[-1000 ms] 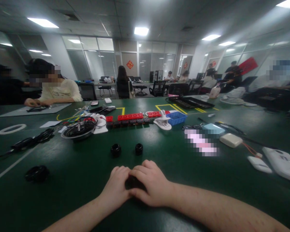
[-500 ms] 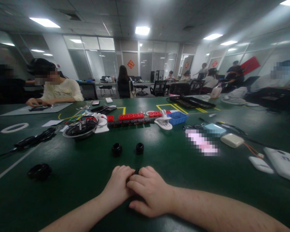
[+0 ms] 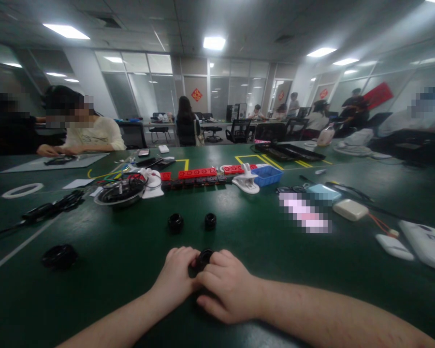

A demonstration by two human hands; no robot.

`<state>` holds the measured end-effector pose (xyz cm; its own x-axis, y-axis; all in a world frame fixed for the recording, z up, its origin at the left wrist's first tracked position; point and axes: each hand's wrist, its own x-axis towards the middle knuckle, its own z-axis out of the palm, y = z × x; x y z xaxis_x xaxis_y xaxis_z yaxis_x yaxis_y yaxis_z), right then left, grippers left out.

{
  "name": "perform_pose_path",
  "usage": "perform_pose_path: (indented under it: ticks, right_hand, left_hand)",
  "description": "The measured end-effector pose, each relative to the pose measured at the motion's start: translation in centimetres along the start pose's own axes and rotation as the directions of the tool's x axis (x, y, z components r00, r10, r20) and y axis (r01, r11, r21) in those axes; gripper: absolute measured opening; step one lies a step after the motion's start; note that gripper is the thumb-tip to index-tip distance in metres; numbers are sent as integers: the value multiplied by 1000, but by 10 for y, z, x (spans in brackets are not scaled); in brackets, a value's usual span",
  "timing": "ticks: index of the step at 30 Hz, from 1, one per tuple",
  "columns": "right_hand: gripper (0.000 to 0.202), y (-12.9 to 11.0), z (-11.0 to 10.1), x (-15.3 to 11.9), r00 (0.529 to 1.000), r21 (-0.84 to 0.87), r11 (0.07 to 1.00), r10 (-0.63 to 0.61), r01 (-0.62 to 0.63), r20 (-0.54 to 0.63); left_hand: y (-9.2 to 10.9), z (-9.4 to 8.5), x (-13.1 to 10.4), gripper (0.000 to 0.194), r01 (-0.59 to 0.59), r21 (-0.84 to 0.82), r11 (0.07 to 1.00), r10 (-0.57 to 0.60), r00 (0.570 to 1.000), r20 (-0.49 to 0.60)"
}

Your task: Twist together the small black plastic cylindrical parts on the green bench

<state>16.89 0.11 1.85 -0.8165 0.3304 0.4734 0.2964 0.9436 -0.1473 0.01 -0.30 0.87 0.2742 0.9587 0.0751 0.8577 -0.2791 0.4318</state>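
Close in front of me, a shiny black ring-shaped piece shows between my two hands, its open top facing up. My left hand has its fingers curled against the left side of it. From the right, my right hand wraps over the same piece, its thumb low near the table. The fingers hide the lower part of the piece. Beyond the hands stand a black ring and a smaller black ring. Off to the left lies a larger black ring.
Across the green table run red blocks beside dark ones. Nearby are a metal bowl, a white clip stand and a blue bin. A white power bank lies right. A person sits opposite.
My fingers have shifted slightly apart around the black piece, and more of its round opening shows now. The other rings have stayed in place.
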Motion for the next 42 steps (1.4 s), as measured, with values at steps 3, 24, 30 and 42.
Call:
perform_pose_path:
  ticks: [3,24,30,42]
  right_hand:
    - [21,0,-1,0,998,0,999,42,-42,-47]
    - [28,11,-5,1,948,-2,948,319,-319,-10]
    - [30,12,-5,1,944,-33,944,329,-328,17]
    - [77,16,-1,0,970,40,972,236,-233,-67]
  left_hand:
    - [1,-1,0,9,16,-16,1000,-16,1000,1]
    - [2,-2,2,18,-10,-17,1000,10,1000,22]
    - [4,-3,2,19,-29,-31,999,31,999,41]
    - [4,-3,0,30,-58,-36,998,60,997,43]
